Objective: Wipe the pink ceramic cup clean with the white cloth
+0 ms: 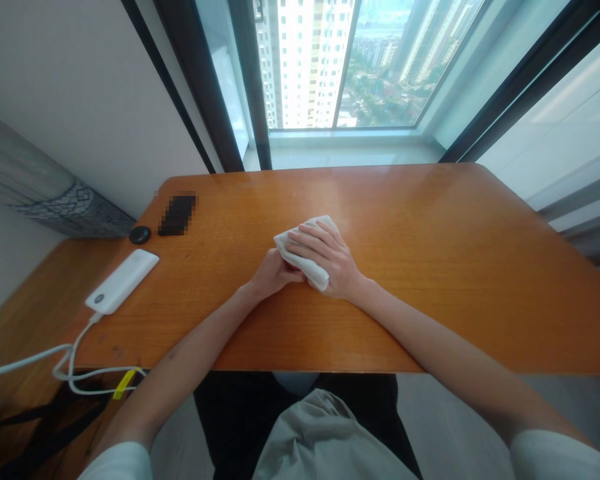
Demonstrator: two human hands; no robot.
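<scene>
A folded white cloth (pixel 304 265) is pressed between my two hands over the middle of the wooden table. My left hand (pixel 275 272) grips it from below and from the left; most of its fingers are hidden under the cloth. Across the top lies my right hand (pixel 336 261), its fingers stretched over the cloth and its thumb side out of sight. Whether the cloth touches the tabletop I cannot tell.
The wooden table (pixel 430 267) reaches to the window. On its left side lie a white power bank (pixel 123 281) with a white cable (pixel 80 333), a round black object (pixel 140 235) and a blurred dark item (pixel 179 215). A yellow strap (pixel 125 385) hangs by the front edge.
</scene>
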